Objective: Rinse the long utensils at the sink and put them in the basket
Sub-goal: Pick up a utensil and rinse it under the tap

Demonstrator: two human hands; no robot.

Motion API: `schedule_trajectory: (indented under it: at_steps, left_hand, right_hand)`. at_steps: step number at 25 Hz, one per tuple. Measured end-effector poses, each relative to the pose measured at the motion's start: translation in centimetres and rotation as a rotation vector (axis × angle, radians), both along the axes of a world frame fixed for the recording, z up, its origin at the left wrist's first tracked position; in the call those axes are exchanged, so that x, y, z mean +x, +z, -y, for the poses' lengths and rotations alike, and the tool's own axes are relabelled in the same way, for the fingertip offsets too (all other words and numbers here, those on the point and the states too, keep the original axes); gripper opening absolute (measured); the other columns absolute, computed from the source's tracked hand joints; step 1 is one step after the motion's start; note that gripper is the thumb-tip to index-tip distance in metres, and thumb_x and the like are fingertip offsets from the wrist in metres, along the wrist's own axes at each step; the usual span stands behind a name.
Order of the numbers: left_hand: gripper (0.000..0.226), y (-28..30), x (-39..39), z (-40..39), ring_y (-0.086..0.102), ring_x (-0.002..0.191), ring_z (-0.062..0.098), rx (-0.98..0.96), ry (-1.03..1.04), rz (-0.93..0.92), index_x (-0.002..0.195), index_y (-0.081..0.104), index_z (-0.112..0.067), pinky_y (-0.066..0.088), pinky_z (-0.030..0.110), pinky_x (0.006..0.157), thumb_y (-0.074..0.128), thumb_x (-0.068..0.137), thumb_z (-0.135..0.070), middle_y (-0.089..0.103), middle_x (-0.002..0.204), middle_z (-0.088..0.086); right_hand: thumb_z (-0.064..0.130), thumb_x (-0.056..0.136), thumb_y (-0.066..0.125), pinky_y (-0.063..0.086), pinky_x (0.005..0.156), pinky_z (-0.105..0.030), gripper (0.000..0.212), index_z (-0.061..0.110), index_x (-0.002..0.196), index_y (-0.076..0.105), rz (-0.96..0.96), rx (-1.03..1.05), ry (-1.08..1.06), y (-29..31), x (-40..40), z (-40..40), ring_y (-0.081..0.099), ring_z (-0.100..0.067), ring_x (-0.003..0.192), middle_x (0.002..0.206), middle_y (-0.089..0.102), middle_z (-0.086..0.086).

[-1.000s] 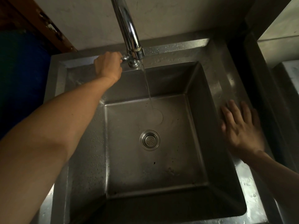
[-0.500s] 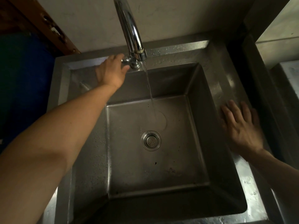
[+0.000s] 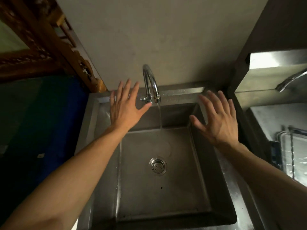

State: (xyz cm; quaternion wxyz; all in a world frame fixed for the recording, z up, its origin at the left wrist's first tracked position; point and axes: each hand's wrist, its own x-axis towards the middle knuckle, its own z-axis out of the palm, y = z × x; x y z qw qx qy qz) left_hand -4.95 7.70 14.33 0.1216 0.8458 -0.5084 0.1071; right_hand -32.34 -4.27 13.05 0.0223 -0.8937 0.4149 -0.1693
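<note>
A steel sink (image 3: 106,146) fills the middle of the view, its basin bare except for a round drain strainer (image 3: 157,166). A chrome tap (image 3: 150,83) at the back runs a thin stream of water (image 3: 160,117) into the basin. My left hand (image 3: 124,107) hovers open with fingers spread just left of the tap, its thumb near the tap's handle. Over the sink's back right corner my right hand (image 3: 217,118) is also raised, fingers apart, holding nothing. No long utensil shows. A wire basket or rack (image 3: 292,146) is partly visible at the right edge.
A second steel basin (image 3: 269,113) with its own tap (image 3: 289,80) lies to the right, behind a dark divider. A carved wooden frame (image 3: 49,47) and a blue surface (image 3: 49,113) stand at the left. A plain wall rises behind the sink.
My left hand has let go of the tap handle and opened. My right hand has lifted off the sink's right rim. The view has tilted up, showing more wall and the right basin.
</note>
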Motion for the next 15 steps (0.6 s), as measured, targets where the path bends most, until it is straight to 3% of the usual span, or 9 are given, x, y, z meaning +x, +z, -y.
schedule_trajectory:
  at_steps: [8, 15]
  left_hand:
    - [0.091, 15.0, -4.2, -4.9, 0.002, 0.149, 0.025, -0.192, -0.089, 0.141, 0.152, 0.011, -0.034, 0.009, 0.056, 0.117, 0.025, 0.079, -0.085, 0.009, 0.162, 0.002]
    - [0.091, 22.6, -6.1, -7.4, 0.001, 0.149, 0.027, -0.357, -0.155, 0.212, 0.152, 0.012, -0.035, 0.007, 0.056, 0.117, 0.03, 0.078, -0.084, 0.007, 0.163, 0.002]
  right_hand:
    - [0.067, 0.086, 0.042, 0.02, 0.116, -0.059, 0.073, 0.028, 0.147, 0.034, 0.192, -0.193, 0.071, 16.2, -1.6, -4.0, 0.018, -0.033, 0.148, 0.155, 0.036, -0.007]
    - [0.07, 0.085, 0.04, 0.014, 0.118, -0.057, 0.075, 0.031, 0.149, 0.032, 0.248, -0.338, 0.019, 24.4, -3.6, -6.4, 0.014, -0.031, 0.149, 0.158, 0.031, -0.004]
